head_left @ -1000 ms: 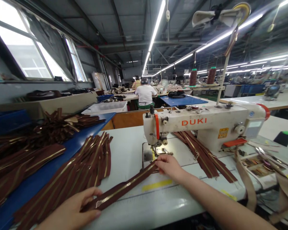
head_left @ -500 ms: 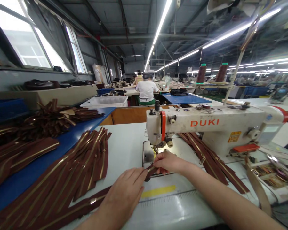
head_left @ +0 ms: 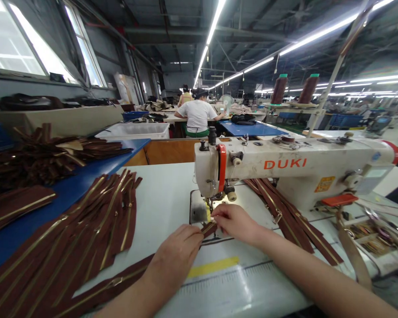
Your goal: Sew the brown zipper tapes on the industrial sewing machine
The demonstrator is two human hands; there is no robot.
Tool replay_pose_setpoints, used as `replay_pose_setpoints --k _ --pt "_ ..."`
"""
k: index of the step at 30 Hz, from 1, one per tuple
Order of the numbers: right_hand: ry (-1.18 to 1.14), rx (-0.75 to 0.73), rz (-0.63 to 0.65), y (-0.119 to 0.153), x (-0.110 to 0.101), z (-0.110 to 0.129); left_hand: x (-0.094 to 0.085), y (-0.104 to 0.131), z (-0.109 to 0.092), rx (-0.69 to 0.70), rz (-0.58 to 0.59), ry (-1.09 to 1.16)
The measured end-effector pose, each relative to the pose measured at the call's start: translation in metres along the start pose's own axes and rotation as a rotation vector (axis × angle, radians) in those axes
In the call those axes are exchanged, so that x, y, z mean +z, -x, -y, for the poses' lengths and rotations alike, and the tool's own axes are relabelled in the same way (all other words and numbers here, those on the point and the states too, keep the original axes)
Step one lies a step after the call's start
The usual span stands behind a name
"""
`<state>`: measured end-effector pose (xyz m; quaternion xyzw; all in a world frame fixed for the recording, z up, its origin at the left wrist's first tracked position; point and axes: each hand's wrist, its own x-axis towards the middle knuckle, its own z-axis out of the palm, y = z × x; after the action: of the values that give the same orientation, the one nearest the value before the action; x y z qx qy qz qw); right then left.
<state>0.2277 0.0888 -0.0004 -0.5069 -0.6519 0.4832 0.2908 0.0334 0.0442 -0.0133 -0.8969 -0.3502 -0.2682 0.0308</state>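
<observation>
A brown zipper with gold teeth [head_left: 209, 228] is stretched between my two hands at the sewing machine's needle area. My left hand [head_left: 176, 251] is closed over it, its fingertips pressing it near the plate's front edge. The zipper's long tail [head_left: 117, 282] runs out from under this hand to the lower left. My right hand [head_left: 235, 222] pinches the zipper's end just in front of the presser foot [head_left: 212, 204]; its fingertips partly hide that end. Above them stands the white DUKI sewing machine [head_left: 252, 159].
Many brown zippers [head_left: 96, 229] lie fanned on the table to the left, with more piled on a blue surface [head_left: 116, 154]. Other zippers [head_left: 281, 212] lie under the machine arm. A parts tray [head_left: 368, 238] stands at right. A person [head_left: 197, 115] sits ahead.
The view has shifted slightly to the right and down. The zipper end between my hands has turned, showing more gold teeth. Both hands keep their hold near the presser foot.
</observation>
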Motion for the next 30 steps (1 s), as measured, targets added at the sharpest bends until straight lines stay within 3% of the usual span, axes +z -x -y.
replay_pose_setpoints --k 2,5,9,19,23,30 --pt "0.089 -0.192 -0.068 0.007 -0.004 -0.006 0.001 -0.001 0.0 -0.036 -0.011 0.05" --pt "0.244 -0.466 -0.064 0.014 -0.006 -0.01 0.002 -0.002 0.001 -0.079 -0.049 0.127" --pt "0.373 -0.574 -0.079 0.013 -0.002 -0.011 0.002 -0.002 0.002 -0.146 -0.082 0.205" --pt "0.421 -0.61 -0.065 0.008 -0.002 -0.016 -0.003 -0.003 0.001 -0.228 -0.032 0.274" --pt "0.426 -0.565 -0.07 0.011 -0.001 -0.014 -0.005 -0.004 0.002 -0.263 -0.004 0.304" --pt "0.465 -0.442 -0.185 0.012 0.007 -0.012 -0.006 -0.003 0.005 -0.286 0.014 0.323"
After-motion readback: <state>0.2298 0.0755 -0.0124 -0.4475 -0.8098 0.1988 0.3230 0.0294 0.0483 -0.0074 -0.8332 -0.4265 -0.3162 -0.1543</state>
